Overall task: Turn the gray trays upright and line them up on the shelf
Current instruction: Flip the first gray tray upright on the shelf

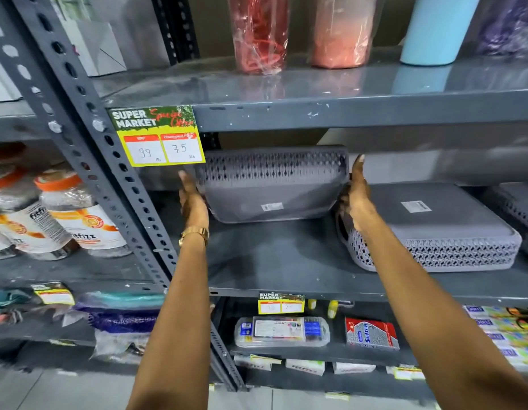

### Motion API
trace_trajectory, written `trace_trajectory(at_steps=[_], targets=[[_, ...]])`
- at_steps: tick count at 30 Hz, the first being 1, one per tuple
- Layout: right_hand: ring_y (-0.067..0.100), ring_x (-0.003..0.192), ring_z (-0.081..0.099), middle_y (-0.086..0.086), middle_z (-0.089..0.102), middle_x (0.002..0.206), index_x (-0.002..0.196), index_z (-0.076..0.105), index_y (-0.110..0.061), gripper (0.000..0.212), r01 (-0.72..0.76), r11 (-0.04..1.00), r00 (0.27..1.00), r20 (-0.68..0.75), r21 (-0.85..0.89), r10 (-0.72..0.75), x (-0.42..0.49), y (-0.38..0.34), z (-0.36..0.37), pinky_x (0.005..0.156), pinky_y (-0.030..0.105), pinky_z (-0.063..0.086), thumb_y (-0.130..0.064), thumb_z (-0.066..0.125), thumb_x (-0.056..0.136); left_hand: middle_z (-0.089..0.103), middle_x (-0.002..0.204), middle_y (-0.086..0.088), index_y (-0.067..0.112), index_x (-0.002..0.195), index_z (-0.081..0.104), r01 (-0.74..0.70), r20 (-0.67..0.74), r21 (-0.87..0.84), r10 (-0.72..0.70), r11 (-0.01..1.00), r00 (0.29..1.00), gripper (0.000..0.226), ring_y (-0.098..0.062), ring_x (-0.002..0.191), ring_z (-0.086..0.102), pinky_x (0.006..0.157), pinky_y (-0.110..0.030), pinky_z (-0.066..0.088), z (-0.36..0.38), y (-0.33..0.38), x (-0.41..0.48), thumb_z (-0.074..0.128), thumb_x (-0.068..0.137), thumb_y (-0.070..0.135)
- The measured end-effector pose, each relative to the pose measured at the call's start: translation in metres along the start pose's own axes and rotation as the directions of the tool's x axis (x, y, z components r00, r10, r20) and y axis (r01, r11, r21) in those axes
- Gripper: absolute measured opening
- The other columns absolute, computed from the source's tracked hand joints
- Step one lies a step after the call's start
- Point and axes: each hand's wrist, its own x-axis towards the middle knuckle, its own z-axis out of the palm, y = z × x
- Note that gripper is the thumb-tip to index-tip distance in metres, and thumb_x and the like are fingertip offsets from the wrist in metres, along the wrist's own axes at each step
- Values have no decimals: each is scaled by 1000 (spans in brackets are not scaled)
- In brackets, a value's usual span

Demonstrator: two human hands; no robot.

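Observation:
A gray lattice-sided tray (271, 184) is lifted and tilted above the middle shelf (286, 261), its flat bottom with a white label facing me. My left hand (193, 199) presses its left end and my right hand (357, 196) presses its right end. A second gray tray (434, 226) lies upside down on the shelf to the right, touching my right wrist. The corner of a third gray tray (520, 211) shows at the far right edge, also bottom up.
A slotted steel upright (108, 161) with a yellow price tag (162, 137) stands left of the held tray. The upper shelf edge (345, 113) is close above it and carries wrapped tumblers. Jars sit on the left bay; boxed goods below.

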Motion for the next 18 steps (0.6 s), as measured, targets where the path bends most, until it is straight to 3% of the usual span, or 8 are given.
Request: trace_trajectory(at_steps=[3, 5, 6, 8, 11, 14, 16, 18], targets=[[36, 126, 51, 12, 50, 142, 139, 42, -23, 127, -54, 998, 999, -1, 19, 54, -16, -3, 0, 99, 58, 44, -100, 26, 39, 53, 139, -6, 20, 139, 44, 209, 98, 81, -217, 974, 971, 86, -32, 124, 53, 107, -45, 40, -7, 4, -12, 35, 77, 78], [37, 124, 53, 15, 51, 141, 136, 45, -21, 130, -112, 993, 994, -16, -36, 112, -14, 3, -4, 97, 60, 45, -102, 25, 37, 64, 112, -5, 19, 120, 55, 253, 124, 129, -268, 959, 955, 58, -26, 93, 63, 81, -37, 51, -11, 4, -16, 46, 82, 62], [37, 121, 55, 15, 54, 137, 135, 46, -18, 128, -140, 985, 990, -22, -105, 138, -15, 4, -7, 97, 59, 47, -101, 27, 39, 66, 104, -4, 16, 114, 59, 250, 118, 168, -271, 953, 955, 57, -24, 83, 64, 75, -35, 53, -13, 3, -15, 51, 77, 59], [37, 115, 56, 13, 58, 124, 131, 47, -12, 99, -155, 939, 987, -6, -307, 160, -19, 7, -10, 96, 55, 49, -86, 35, 67, 68, 104, -8, 8, 113, 60, 233, 43, 276, -254, 932, 966, 62, -26, 83, 65, 78, -34, 54, -15, -3, -9, 58, 70, 53], [33, 105, 58, 15, 56, 103, 124, 49, 0, 41, -72, 809, 989, 65, -584, 134, -31, 13, -10, 92, 46, 51, -31, 40, 97, 63, 109, -15, -1, 110, 53, 129, 0, 542, -154, 831, 988, 30, -29, 83, 64, 72, -33, 51, -23, -11, -20, 49, 92, 23], [29, 100, 54, 15, 52, 97, 128, 46, 4, 37, -54, 713, 984, 84, -699, 158, -37, 23, -8, 91, 40, 49, -10, 36, 95, 59, 126, -24, -3, 123, 52, 72, -33, 719, -70, 691, 997, 35, -39, 110, 61, 86, -41, 51, -30, -33, -21, 49, 90, 7], [32, 108, 55, 23, 54, 121, 132, 43, 5, 40, -28, 635, 983, 94, -772, 157, -41, 28, -7, 95, 42, 50, -6, 35, 94, 59, 124, -28, -5, 120, 52, 60, -48, 767, -36, 639, 998, 34, -42, 110, 60, 88, -43, 52, -31, -43, -23, 53, 87, 2], [34, 108, 59, 26, 49, 134, 133, 42, 6, 41, -1, 561, 982, 106, -828, 158, -45, 32, -9, 86, 38, 53, -3, 35, 94, 59, 122, -30, -7, 121, 48, 48, -42, 817, -23, 575, 999, 36, -44, 108, 61, 90, -47, 52, -28, -49, -29, 54, 86, 1]])
